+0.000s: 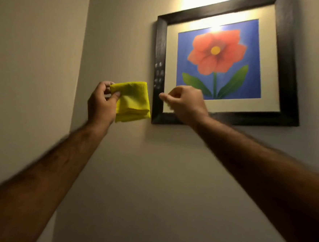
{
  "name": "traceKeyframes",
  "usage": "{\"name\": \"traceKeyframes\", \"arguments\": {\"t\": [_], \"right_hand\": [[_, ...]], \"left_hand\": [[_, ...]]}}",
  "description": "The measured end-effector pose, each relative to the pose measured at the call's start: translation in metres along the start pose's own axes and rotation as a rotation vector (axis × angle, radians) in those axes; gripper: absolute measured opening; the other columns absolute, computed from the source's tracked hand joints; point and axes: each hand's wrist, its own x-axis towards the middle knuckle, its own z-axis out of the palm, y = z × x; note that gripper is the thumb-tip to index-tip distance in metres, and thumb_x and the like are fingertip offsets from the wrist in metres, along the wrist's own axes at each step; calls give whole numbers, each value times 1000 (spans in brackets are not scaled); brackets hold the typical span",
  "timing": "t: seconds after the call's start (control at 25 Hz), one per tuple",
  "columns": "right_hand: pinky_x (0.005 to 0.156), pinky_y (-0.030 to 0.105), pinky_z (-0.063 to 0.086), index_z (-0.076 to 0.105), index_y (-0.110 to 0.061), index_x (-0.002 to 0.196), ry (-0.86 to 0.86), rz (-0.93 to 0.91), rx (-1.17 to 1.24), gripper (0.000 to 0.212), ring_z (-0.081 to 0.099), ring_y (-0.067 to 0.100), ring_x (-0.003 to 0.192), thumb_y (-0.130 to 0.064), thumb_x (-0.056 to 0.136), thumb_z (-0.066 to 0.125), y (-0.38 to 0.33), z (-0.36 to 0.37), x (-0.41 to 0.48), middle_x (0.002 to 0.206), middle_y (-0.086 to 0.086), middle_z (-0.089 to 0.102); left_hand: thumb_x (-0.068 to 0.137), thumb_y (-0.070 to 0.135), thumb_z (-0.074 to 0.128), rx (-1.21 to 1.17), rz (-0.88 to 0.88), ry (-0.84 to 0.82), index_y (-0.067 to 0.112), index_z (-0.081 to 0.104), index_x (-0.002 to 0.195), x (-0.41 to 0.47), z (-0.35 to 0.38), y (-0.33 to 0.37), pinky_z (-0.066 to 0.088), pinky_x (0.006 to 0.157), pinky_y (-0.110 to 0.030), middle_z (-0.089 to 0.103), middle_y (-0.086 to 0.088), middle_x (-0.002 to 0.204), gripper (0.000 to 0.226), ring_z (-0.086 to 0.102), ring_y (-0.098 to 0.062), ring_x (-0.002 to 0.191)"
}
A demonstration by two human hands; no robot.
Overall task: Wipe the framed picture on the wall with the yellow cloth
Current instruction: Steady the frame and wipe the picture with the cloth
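Note:
The framed picture [285, 59] hangs on the wall at upper right: a dark wooden frame, cream mount and a red flower on blue. Pale smudges mark the frame's left side. A folded yellow cloth [132, 102] is held up just left of the frame's lower left corner, not touching it. My left hand [100, 105] pinches the cloth's left edge between thumb and fingers. My right hand [186, 103] is in front of the frame's lower left corner, fingers curled with nothing in them, fingertips pointing toward the cloth.
A beige wall [160, 177] fills the view, with an inside corner [82, 58] running down the left. A bright light [204, 1] glares above the picture and reflects on its glass.

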Motion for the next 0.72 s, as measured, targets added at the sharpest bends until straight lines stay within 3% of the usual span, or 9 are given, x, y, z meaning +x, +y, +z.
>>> {"name": "traceKeyframes", "arguments": {"t": [0.04, 0.12, 0.24, 0.4, 0.52, 0.64, 0.72], "right_hand": [[75, 32, 52, 77, -11, 92, 165, -76, -123, 38, 71, 24, 87, -47, 90, 65, 9, -30, 14, 92, 8, 78], [91, 34, 47, 71, -10, 109, 388, -181, -275, 42, 64, 30, 109, -46, 91, 60, 33, -89, 39, 113, 12, 72], [118, 42, 33, 52, -6, 140, 520, -216, -568, 66, 37, 34, 147, -50, 92, 50, 75, -164, 63, 150, 18, 49], [126, 45, 19, 24, -6, 159, 410, -133, -758, 91, 13, 29, 159, -67, 93, 32, 120, -201, 65, 170, 13, 19], [127, 44, 16, 17, -8, 162, 346, -57, -816, 102, 7, 23, 160, -79, 88, 23, 148, -192, 58, 172, 7, 10], [128, 40, 12, 11, -9, 163, 370, -26, -768, 103, 2, 19, 160, -81, 89, 24, 164, -178, 56, 173, 4, 2], [128, 36, 8, 8, -8, 163, 391, -40, -740, 105, -1, 18, 160, -81, 89, 22, 170, -171, 56, 173, 4, -2]], "left_hand": [[90, 22, 66, -47, 6, 16, 17, 64, 114, 20, 12, 13, 52, 80, -30, 68, -5, 108, 25, 63, -18, 94], [89, 23, 67, -110, 25, 49, 16, 64, 115, 57, 34, 35, 51, 80, -27, 67, -3, 106, 27, 61, -16, 91], [90, 25, 67, -80, 46, 63, 15, 64, 118, 98, 63, 56, 47, 79, -22, 68, -4, 111, 30, 59, -14, 94], [91, 27, 65, -5, -24, 25, 11, 63, 121, 113, 98, 55, 49, 88, -30, 70, -10, 120, 33, 64, -26, 107], [92, 22, 64, 17, -32, 32, 5, 61, 117, 106, 122, 52, 47, 91, -35, 69, -17, 120, 31, 63, -34, 110], [91, 17, 62, 91, 96, 93, 2, 56, 115, 97, 135, 58, 45, 92, -40, 64, -20, 120, 29, 59, -39, 112], [88, 18, 63, 305, 282, 180, 8, 54, 118, 88, 142, 62, 46, 90, -46, 58, -16, 124, 32, 56, -36, 115]]}}
